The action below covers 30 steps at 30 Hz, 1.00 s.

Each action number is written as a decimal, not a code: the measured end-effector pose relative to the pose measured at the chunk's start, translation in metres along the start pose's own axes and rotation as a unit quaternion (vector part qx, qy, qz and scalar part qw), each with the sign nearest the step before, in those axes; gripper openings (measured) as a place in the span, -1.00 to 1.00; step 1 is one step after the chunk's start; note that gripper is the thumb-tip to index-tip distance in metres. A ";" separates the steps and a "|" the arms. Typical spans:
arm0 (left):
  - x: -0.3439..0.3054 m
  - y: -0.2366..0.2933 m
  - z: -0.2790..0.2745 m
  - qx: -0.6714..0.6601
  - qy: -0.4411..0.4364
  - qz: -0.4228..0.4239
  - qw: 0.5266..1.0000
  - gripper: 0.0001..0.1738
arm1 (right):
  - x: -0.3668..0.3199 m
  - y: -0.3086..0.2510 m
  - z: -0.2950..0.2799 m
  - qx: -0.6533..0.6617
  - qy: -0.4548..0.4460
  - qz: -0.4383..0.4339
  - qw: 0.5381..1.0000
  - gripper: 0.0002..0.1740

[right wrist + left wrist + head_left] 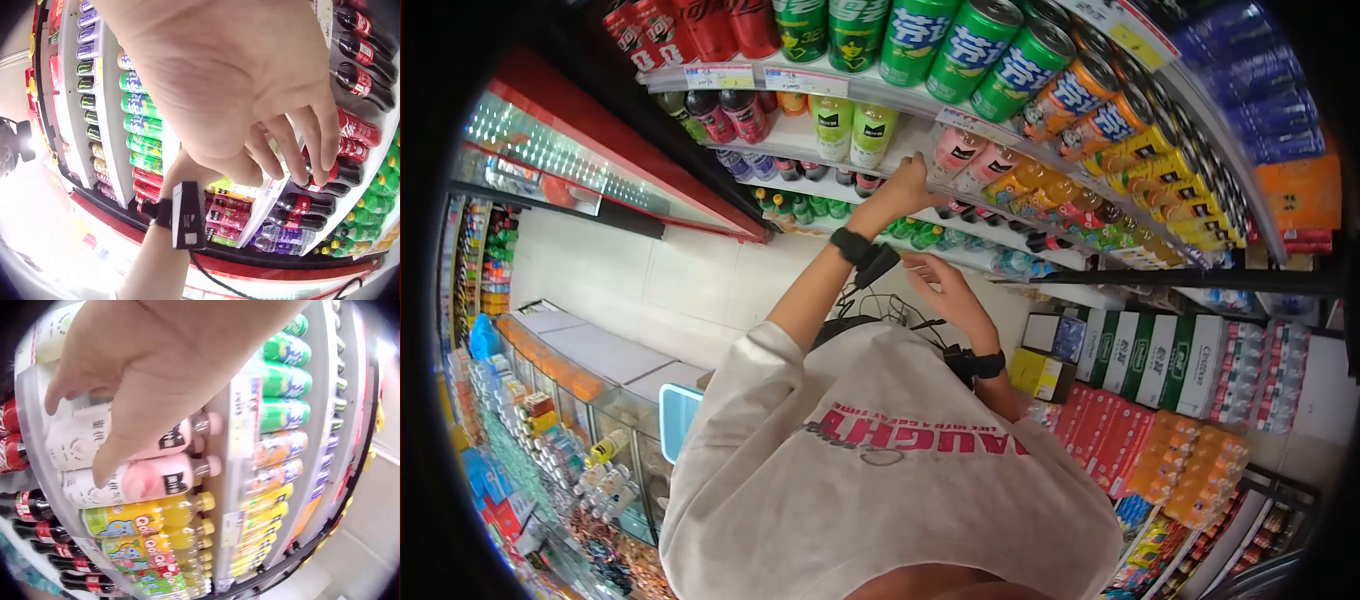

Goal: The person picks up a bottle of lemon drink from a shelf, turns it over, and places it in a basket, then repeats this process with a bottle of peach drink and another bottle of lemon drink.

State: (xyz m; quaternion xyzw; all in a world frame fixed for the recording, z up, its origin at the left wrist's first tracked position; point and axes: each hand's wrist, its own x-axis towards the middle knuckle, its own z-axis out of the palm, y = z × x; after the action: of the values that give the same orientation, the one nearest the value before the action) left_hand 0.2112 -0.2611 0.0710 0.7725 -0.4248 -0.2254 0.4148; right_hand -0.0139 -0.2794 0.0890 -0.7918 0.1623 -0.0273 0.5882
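Observation:
My left hand (pixel 908 190) reaches to the second shelf, beside two pink-labelled bottles (pixel 958 152). In the left wrist view that hand (pixel 169 369) is spread over the front of the pink-labelled bottles (pixel 156 478), thumb tip at the lower label, a finger near the shelf edge; contact is unclear and other fingers are hidden. Pale green bottles (pixel 832 128) stand to its left. My right hand (pixel 952 298) is held below the shelves, fingers loosely bent. In the right wrist view this hand (pixel 231 81) appears palm-side with nothing in it.
Green cans (pixel 915 40) and orange cans line the shelf above. Dark cola bottles (pixel 356 84) stand on a lower shelf. Stacked cartons (pixel 1145 350) are on the floor at right; a glass counter (pixel 615 420) is at left. A red-edged cooler (pixel 630 170) stands upper left.

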 end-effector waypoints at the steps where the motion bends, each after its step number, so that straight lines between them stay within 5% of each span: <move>1: -0.014 0.006 -0.019 -0.040 -0.038 0.022 0.998 0.02 | 0.001 -0.001 0.000 0.000 -0.005 0.006 1.000 -0.62; 5: -0.079 0.024 -0.098 -0.155 -0.134 0.138 0.969 -0.40 | 0.002 -0.002 0.001 -0.003 -0.031 0.053 0.998 -0.61; 8: -0.135 0.044 -0.159 -0.223 -0.034 0.098 0.969 -0.62 | 0.011 0.002 0.002 -0.009 -0.049 0.062 0.997 -0.63; 13: -0.225 0.007 -0.217 -0.309 0.315 -0.016 0.897 -0.85 | 0.033 0.006 0.017 -0.008 -0.075 0.047 0.996 -0.61; 17: -0.308 -0.043 -0.255 -0.246 0.612 -0.054 0.750 -0.76 | 0.053 -0.004 0.034 -0.029 -0.146 0.040 0.988 -0.61; 22: -0.437 -0.117 -0.269 -0.192 0.837 -0.093 0.504 -0.78 | 0.076 -0.009 0.056 -0.033 -0.213 0.066 0.974 -0.60; 27: -0.561 -0.188 -0.228 -0.111 0.934 -0.139 0.311 -0.79 | 0.104 -0.025 0.091 -0.054 -0.280 0.046 0.957 -0.61; 30: -0.620 -0.214 -0.200 -0.113 0.945 -0.192 0.240 -0.79 | 0.118 -0.029 0.108 -0.062 -0.309 0.018 0.949 -0.57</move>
State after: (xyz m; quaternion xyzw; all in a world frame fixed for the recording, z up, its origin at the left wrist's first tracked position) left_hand 0.1181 0.4150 0.0010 0.4328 0.4636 0.5485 0.5449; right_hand 0.1293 -0.2060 0.0657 -0.7931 -0.0120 0.2390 0.5600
